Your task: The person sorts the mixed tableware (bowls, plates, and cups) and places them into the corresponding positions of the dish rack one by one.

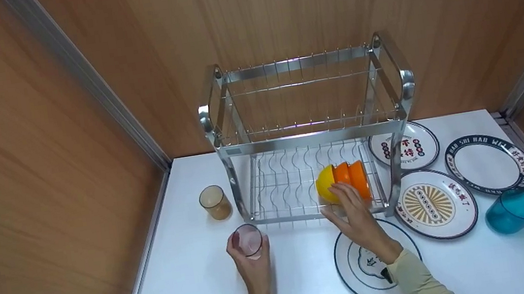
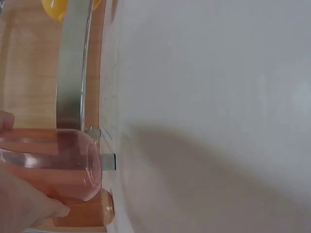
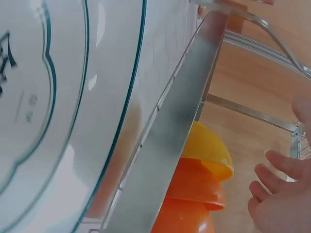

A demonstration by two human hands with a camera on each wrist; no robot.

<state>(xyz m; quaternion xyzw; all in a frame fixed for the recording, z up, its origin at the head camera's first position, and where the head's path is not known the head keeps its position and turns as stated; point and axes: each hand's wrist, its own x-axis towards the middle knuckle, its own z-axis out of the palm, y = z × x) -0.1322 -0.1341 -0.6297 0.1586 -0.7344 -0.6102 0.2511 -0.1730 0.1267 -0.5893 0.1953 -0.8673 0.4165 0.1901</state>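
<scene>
My left hand (image 1: pixel 254 273) grips a pink see-through cup (image 1: pixel 248 240) in front of the rack's left front leg. In the left wrist view, the base of this cup (image 2: pixel 58 162) hangs above the white table. At the rack's lower tier, my right hand (image 1: pixel 361 223) is beside a yellow bowl (image 1: pixel 326 185) with its fingers loosely extended. The right wrist view shows those fingers (image 3: pixel 279 187) apart from the bowls. Two orange bowls (image 1: pixel 360 180) nest in line with the yellow one, all turned on their sides on the wire tier.
The two-tier metal dish rack (image 1: pixel 312 138) stands against the wooden back wall. An amber cup (image 1: pixel 216 203) is left of it. Several patterned plates, including a sunburst plate (image 1: pixel 435 204), lie on the right; a ringed plate (image 1: pixel 356 272) lies under my right forearm. A teal cup (image 1: pixel 513 212) stands far right.
</scene>
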